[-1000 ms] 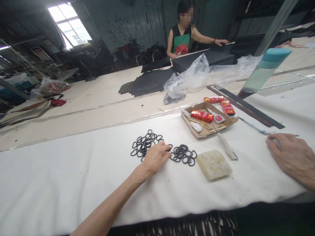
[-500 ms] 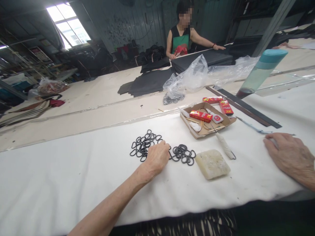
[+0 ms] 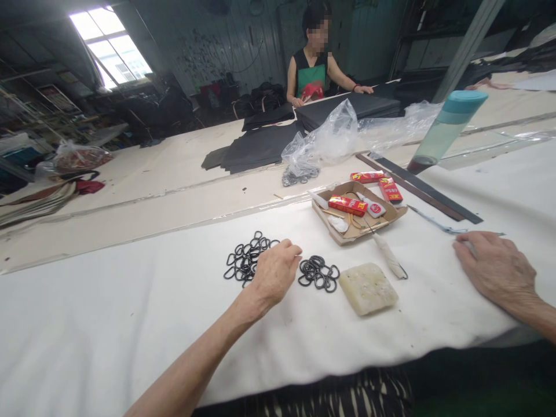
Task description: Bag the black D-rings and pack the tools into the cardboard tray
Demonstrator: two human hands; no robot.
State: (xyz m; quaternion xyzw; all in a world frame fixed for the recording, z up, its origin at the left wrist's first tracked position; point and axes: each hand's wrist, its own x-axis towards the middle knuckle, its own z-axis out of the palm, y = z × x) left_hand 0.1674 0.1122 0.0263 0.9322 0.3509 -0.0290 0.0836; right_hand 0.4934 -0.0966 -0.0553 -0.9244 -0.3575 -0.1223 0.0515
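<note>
L hand (image 3: 275, 269), palm down & curled, is btwn two piles of blk rings (image 3: 247, 262); can't tell if it's got a ring in its fingers. Bigger pile's on its L, partly hidden by it; smaller pile (image 3: 316, 269) lies just R of it on the white-covered bench (image 3: 108, 324). R hand (image 3: 497, 267) rests palm down, fingers loosely bent, right by a thin metal tool (image 3: 430, 220); can't tell if it grips anything. Pale block (image 3: 368, 288) sits beside smaller pile, w/ white-handled tool (image 3: 388, 256) & cardboard tray (image 3: 329, 229) behind.
</note>
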